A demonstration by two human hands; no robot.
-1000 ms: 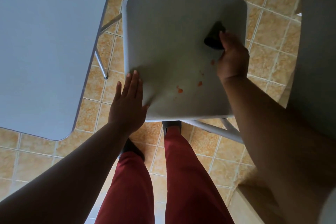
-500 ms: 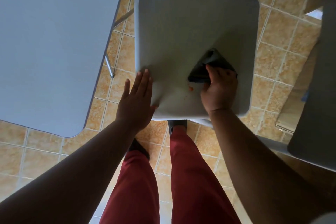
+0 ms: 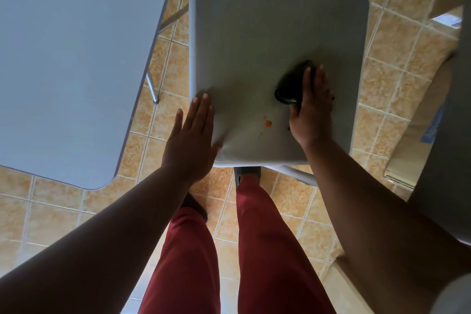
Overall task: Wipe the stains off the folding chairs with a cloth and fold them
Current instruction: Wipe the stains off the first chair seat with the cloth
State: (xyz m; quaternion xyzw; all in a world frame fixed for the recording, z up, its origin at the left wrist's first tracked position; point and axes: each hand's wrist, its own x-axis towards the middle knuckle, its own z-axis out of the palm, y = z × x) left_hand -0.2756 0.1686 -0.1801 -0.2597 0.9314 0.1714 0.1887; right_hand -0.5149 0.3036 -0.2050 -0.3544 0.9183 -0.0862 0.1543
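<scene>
A grey folding chair seat (image 3: 254,33) fills the middle of the view, seen from above. Small orange stains (image 3: 268,123) mark its near part. My right hand (image 3: 312,107) presses a bunched dark cloth (image 3: 290,84) onto the seat, just right of and beyond the stains. My left hand (image 3: 192,140) lies flat with fingers spread on the seat's near left corner and holds nothing. The chair's white legs (image 3: 295,176) show below the seat's near edge.
A grey folding table (image 3: 71,58) stands to the left, its metal leg (image 3: 152,89) close to the chair. Another grey surface (image 3: 456,135) rises at the right, with a cardboard box (image 3: 418,140) beside it. The floor is tan tile. My red-trousered legs stand below.
My right hand slid the cloth from the seat's far right down over the stains, then back up to the right. Fewer stains remain. My left hand stayed on the corner.
</scene>
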